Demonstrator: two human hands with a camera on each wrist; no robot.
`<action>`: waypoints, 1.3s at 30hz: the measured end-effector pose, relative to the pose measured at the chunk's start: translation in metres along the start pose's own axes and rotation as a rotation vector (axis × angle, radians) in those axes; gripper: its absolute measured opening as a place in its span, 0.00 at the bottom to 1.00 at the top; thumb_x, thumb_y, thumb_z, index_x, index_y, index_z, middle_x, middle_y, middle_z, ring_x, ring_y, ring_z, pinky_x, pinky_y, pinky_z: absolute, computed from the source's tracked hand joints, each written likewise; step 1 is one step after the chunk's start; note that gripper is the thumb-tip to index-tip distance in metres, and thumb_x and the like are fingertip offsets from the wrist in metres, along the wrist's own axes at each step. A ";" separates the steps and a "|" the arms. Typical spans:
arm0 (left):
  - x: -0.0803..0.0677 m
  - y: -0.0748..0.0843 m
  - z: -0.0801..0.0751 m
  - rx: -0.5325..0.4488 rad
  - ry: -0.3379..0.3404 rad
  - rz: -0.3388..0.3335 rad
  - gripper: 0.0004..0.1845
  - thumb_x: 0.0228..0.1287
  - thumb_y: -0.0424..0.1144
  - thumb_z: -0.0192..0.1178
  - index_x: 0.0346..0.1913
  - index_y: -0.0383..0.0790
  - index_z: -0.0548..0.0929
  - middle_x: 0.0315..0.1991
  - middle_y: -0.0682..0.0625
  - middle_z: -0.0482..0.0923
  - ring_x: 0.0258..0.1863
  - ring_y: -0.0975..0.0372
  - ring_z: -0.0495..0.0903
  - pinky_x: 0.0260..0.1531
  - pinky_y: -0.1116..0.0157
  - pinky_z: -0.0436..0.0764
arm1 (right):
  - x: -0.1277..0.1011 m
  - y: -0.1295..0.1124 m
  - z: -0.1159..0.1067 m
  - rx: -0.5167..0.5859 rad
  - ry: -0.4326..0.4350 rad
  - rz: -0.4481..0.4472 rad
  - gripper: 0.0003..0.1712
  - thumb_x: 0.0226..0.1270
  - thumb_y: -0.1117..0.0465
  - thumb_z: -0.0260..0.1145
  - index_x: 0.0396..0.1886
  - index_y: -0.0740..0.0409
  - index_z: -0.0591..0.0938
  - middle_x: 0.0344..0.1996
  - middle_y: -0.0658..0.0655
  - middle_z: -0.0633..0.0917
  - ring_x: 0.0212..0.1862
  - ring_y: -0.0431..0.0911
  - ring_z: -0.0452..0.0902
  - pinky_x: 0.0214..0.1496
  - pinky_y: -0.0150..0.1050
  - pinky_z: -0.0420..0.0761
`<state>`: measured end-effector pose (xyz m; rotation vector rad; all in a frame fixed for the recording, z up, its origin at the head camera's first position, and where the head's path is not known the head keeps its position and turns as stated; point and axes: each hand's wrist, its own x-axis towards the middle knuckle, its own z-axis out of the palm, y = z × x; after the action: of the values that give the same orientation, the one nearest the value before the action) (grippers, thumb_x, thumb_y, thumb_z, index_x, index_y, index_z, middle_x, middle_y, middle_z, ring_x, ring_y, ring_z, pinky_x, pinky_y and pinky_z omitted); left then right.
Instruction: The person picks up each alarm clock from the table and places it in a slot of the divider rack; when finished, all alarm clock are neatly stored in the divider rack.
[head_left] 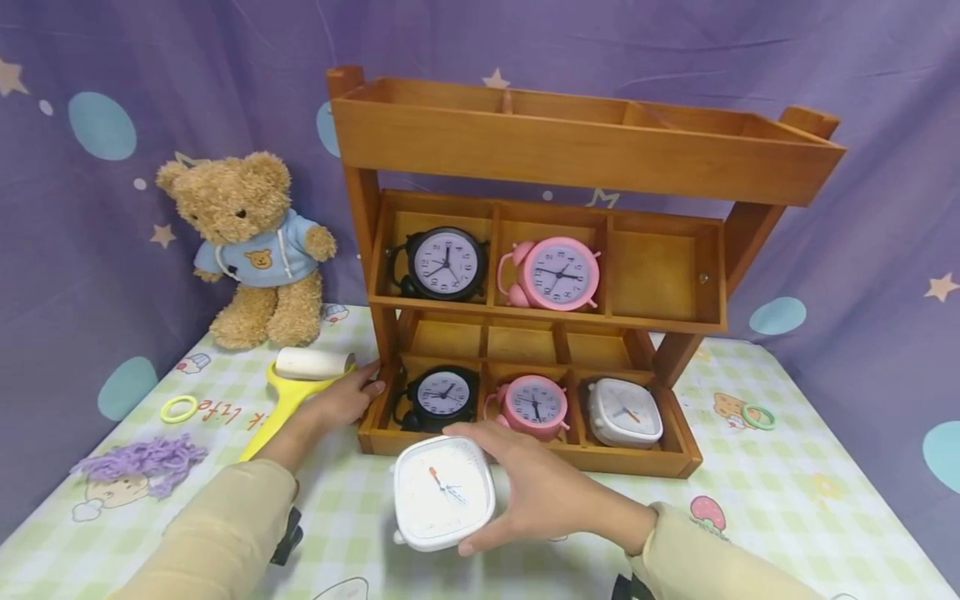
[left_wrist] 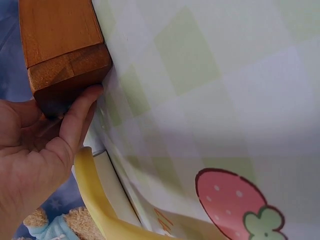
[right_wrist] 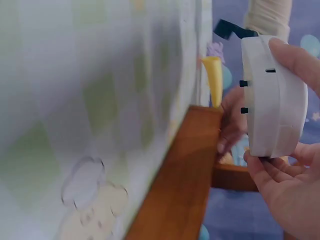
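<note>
My right hand (head_left: 536, 492) pinches a white square alarm clock (head_left: 444, 492) between thumb and fingers, its dial facing up in the head view. The clock (right_wrist: 276, 100) is seen side-on in the right wrist view, with small black knobs on its back. It is held in front of a brown wooden rack (head_left: 585, 146). My left hand (head_left: 341, 404) grips the rack's lower left side, fingers and thumb on the wooden corner (left_wrist: 70, 65). The bottom tier holds a black clock (head_left: 442, 396), a pink clock (head_left: 535, 406) and another white clock (head_left: 625, 412).
The middle tier has a black clock (head_left: 447, 263), a pink clock (head_left: 560, 273) and a bare right compartment (head_left: 654, 265). A teddy bear (head_left: 251, 250) sits at left, near a yellow-handled roller (head_left: 288, 396), a yellow ring (head_left: 179, 409) and purple yarn (head_left: 146, 462). A green ring (head_left: 759, 417) lies right.
</note>
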<state>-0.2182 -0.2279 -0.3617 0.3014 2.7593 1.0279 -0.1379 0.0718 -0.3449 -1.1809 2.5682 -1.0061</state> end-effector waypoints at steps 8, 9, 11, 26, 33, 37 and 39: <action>0.001 -0.001 0.000 -0.001 -0.023 -0.014 0.30 0.81 0.34 0.42 0.76 0.20 0.51 0.72 0.16 0.43 0.72 0.30 0.53 0.72 0.38 0.55 | -0.016 0.001 -0.032 0.012 0.044 0.011 0.64 0.38 0.44 0.88 0.77 0.41 0.66 0.69 0.44 0.73 0.64 0.44 0.73 0.64 0.49 0.77; 0.001 -0.001 -0.001 -0.005 -0.027 -0.015 0.30 0.81 0.34 0.42 0.76 0.20 0.50 0.72 0.16 0.42 0.72 0.30 0.52 0.72 0.38 0.55 | -0.018 0.002 -0.037 0.008 0.054 0.010 0.64 0.38 0.44 0.88 0.77 0.41 0.66 0.68 0.44 0.73 0.64 0.45 0.73 0.63 0.48 0.78; 0.001 0.000 -0.001 -0.010 -0.031 -0.016 0.30 0.82 0.34 0.42 0.76 0.20 0.50 0.72 0.15 0.41 0.72 0.30 0.52 0.71 0.38 0.56 | -0.022 0.003 -0.046 -0.016 0.079 -0.006 0.64 0.38 0.44 0.88 0.77 0.41 0.65 0.69 0.45 0.72 0.63 0.46 0.73 0.60 0.48 0.80; 0.000 0.001 -0.001 -0.032 -0.026 0.003 0.29 0.81 0.32 0.42 0.74 0.16 0.50 0.73 0.19 0.50 0.73 0.30 0.49 0.72 0.38 0.54 | -0.053 0.021 -0.107 -0.164 0.277 -0.048 0.64 0.40 0.46 0.88 0.78 0.47 0.65 0.69 0.51 0.74 0.65 0.49 0.72 0.62 0.59 0.75; 0.000 0.001 0.000 -0.012 -0.019 0.007 0.29 0.81 0.32 0.42 0.74 0.16 0.51 0.73 0.19 0.49 0.73 0.29 0.47 0.72 0.37 0.52 | -0.067 0.027 -0.133 -0.197 0.346 0.008 0.64 0.40 0.50 0.89 0.78 0.47 0.64 0.70 0.54 0.72 0.57 0.49 0.72 0.50 0.46 0.79; 0.000 0.001 0.000 -0.008 -0.015 0.009 0.29 0.81 0.33 0.42 0.74 0.15 0.51 0.73 0.19 0.49 0.73 0.29 0.47 0.72 0.37 0.51 | -0.072 0.029 -0.149 -0.245 0.388 0.010 0.64 0.41 0.53 0.89 0.78 0.50 0.65 0.69 0.57 0.73 0.55 0.50 0.72 0.45 0.40 0.78; 0.000 0.001 0.000 -0.008 -0.017 0.005 0.29 0.81 0.32 0.41 0.74 0.15 0.51 0.73 0.19 0.49 0.73 0.29 0.47 0.72 0.37 0.51 | -0.075 0.030 -0.157 -0.274 0.409 0.009 0.64 0.40 0.54 0.89 0.78 0.50 0.64 0.67 0.56 0.74 0.57 0.48 0.72 0.50 0.36 0.76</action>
<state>-0.2181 -0.2267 -0.3609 0.3150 2.7396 1.0326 -0.1655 0.2207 -0.2545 -1.1151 3.1121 -1.0064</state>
